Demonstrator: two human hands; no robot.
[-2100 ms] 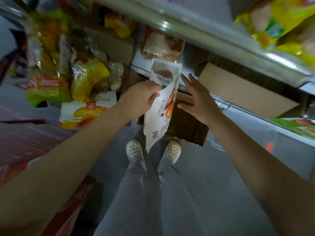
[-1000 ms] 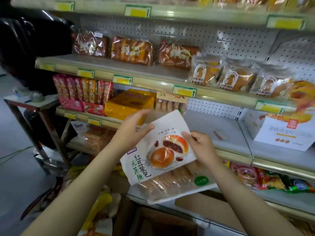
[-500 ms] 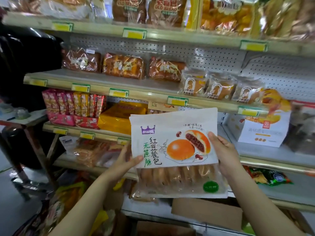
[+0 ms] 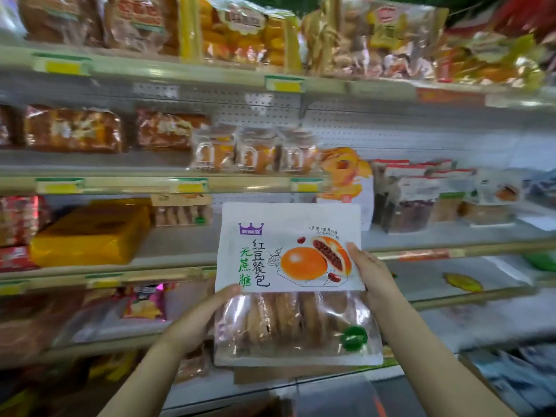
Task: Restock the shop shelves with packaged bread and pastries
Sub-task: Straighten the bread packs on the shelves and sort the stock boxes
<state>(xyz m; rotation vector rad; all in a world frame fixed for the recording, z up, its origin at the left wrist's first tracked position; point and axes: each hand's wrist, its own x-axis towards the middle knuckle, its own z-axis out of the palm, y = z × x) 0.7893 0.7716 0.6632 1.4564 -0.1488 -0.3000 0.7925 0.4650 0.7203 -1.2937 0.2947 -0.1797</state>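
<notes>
Head view, the only one. Edges of the frame are blurred; the centre is sharp.

- Bag (image 4: 288, 260) of red-bean buns is held upright in the air, label facing the wearer, right of the yellow box (image 4: 90, 233) and in front of the bare stretch of shelf (image 4: 180, 245) beside that box. It is not resting on anything.
- Left hand (image 4: 198, 320): thumb on the label's lower left corner, fingers behind; it pinches the bag.
- Right hand (image 4: 376, 275): thumb on the right edge, fingers wrapped behind; it grips.

Risks, my judgement:
- Both grips sit on the film at mid-height, and the buns hang below in the clear half. If either pinch loosens, the bag is likely to swing or slide out.
- Small packs (image 4: 180, 212) stand at the back, just right of the yellow box. Pushing the bag in hard could tip them.
- Squeezing it in against the yellow box could flatten the soft buns.
</notes>
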